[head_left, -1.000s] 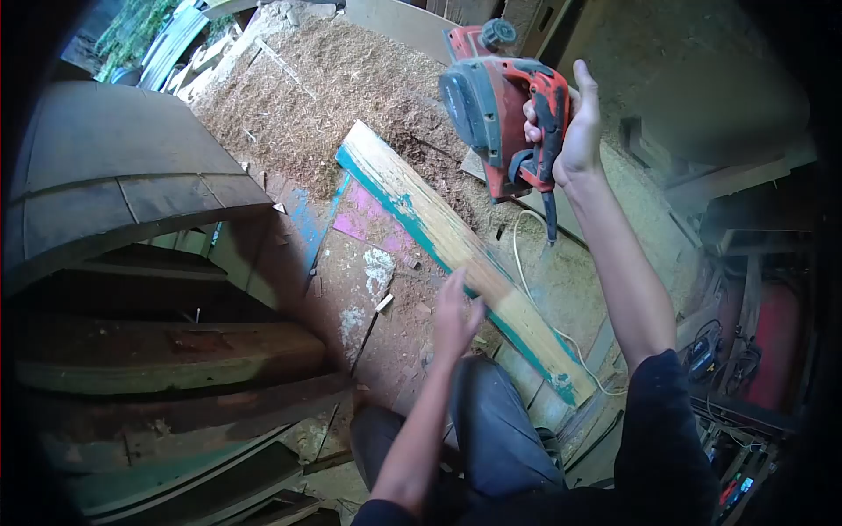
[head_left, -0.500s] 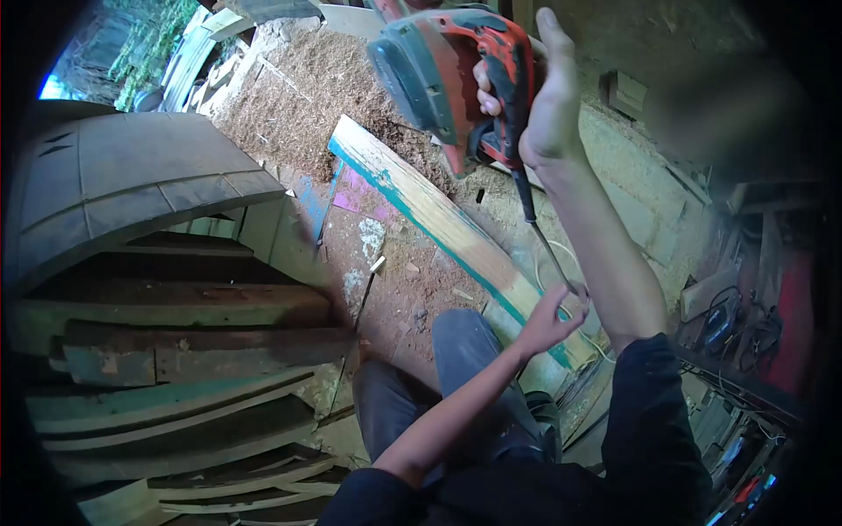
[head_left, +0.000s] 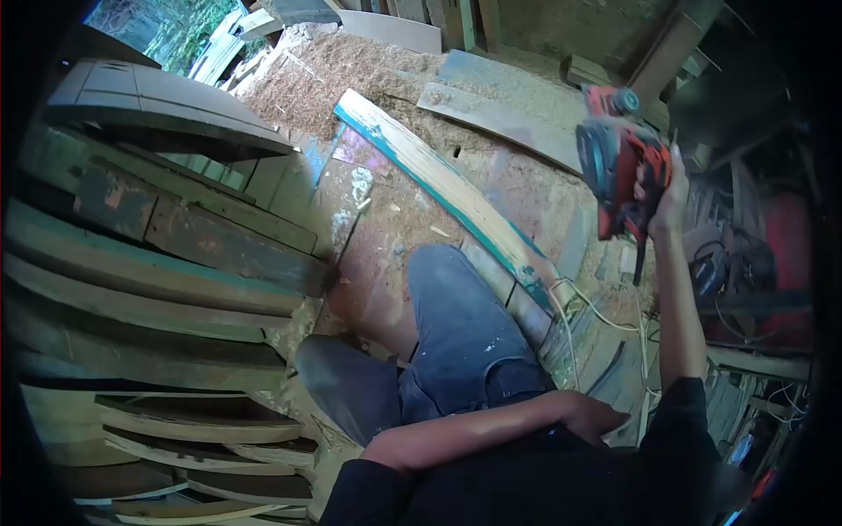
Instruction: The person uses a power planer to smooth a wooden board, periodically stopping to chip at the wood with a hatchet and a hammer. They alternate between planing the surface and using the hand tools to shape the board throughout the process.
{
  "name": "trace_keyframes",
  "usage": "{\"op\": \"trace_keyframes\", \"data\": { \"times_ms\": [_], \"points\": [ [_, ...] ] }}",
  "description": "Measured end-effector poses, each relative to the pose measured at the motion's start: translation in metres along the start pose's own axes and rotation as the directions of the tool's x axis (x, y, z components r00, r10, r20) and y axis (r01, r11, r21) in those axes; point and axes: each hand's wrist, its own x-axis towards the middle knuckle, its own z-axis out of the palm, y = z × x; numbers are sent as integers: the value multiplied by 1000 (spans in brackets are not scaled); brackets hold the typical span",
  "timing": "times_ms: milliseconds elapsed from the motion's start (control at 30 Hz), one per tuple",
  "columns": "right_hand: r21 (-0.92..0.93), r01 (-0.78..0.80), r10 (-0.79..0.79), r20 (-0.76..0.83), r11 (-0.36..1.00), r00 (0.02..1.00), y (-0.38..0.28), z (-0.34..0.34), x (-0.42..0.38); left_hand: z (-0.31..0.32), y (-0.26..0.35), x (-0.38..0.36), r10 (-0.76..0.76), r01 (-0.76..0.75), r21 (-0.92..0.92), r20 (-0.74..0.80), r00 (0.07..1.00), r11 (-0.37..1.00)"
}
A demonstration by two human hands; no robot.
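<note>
A red and black electric planer [head_left: 623,171] is raised at the right, tilted on its side. My right hand [head_left: 671,197] wraps round its rear handle. Low in front of my body, my left hand [head_left: 596,416] has its fingers drawn together and partly hidden. A dark piece of power cord [head_left: 607,368] runs close to this hand. Between my knees and the sawdust lies a long wooden board [head_left: 447,193], its upper face planed to bare wood and its edge painted green. The planer is apart from the board.
Sawdust and shavings [head_left: 329,74] are heaped at the far end. Curved timber pieces [head_left: 193,228] are stacked on the left. A flat plank [head_left: 500,123] lies beyond the board. A pale cable [head_left: 605,320] loops by the board's near end, with clutter [head_left: 728,254] at right.
The planer has moved right and away from over the board in my right hand. My left hand has come down and back towards my body. The view has shifted.
</note>
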Motion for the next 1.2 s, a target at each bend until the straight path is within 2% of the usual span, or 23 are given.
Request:
{"op": "trace_keyframes", "data": {
  "times_ms": [33,100,133,167,200,233,267,300,367,433,500,533,567,633,700,800,833,900,933,1000,1100,1167,1200],
  "points": [
    [-24,7,-8,-29,1000,1000,2,-20,-16,15,-5,13,5,-5,16,6,1000,1000],
    [-170,5,-24,-111,985,994,10,-58,-48,44,-12,35,171,-181,55,153,973,982],
    [-219,-14,-13,-122,976,992,17,-80,-60,63,-15,33,309,-308,-36,24,951,951],
    [-272,-47,8,-143,961,990,24,-98,-76,94,-36,47,394,-395,-86,-31,919,915],
    [-295,-64,15,-168,953,986,30,-108,-93,144,-69,73,471,-472,-134,-41,881,871],
    [-311,-147,57,-280,939,958,36,-116,-107,209,-108,104,532,-525,-174,-7,847,833],
    [-314,-221,87,-388,923,917,42,-122,-119,274,-144,132,581,-559,-214,55,812,801],
    [-332,-233,85,-404,914,911,48,-130,-131,331,-172,156,613,-574,-251,117,781,779],
    [-222,-358,208,-503,907,839,62,-148,-159,365,-157,138,602,-539,-329,128,788,775],
    [-208,-399,247,-515,893,821,65,-167,-189,387,-144,117,562,-476,-376,163,811,795],
    [-96,-476,357,-536,874,765,72,-185,-214,391,-141,102,532,-433,-379,209,821,818],
    [-194,-451,302,-514,871,803,76,-199,-227,394,-142,96,514,-413,-373,233,825,831],
    [-188,-441,292,-522,877,802,78,-203,-238,395,-143,89,497,-394,-366,253,830,843],
    [-412,-481,254,-494,774,832,77,-206,-250,397,-145,78,458,-352,-352,287,841,867],
    [-426,-462,225,-497,778,838,78,-207,-259,400,-144,64,426,-313,-353,310,850,882],
    [-505,-428,292,-328,749,899,95,-228,-266,392,-142,46,378,-257,-351,340,861,900],
    [-498,-434,293,-337,751,895,104,-233,-268,389,-141,39,361,-234,-355,349,865,905],
    [-633,-304,243,-184,712,952,121,-234,-267,381,-138,26,335,-197,-370,359,871,908],
    [-617,-377,308,-220,691,926,125,-231,-267,375,-133,18,318,-172,-380,366,875,909],
    [-593,-397,346,-204,700,916,151,-236,-268,357,-124,-2,288,-126,-395,384,877,910],
    [-572,-385,357,-167,725,919,169,-220,-257,310,-102,-36,235,-52,-406,416,878,912],
    [-599,-300,364,-14,742,931,190,-217,-257,264,-77,-63,213,-12,-422,431,877,906],
    [-571,-298,352,-17,765,936,198,-210,-258,239,-62,-76,206,0,-430,432,878,903]
  ]
}}
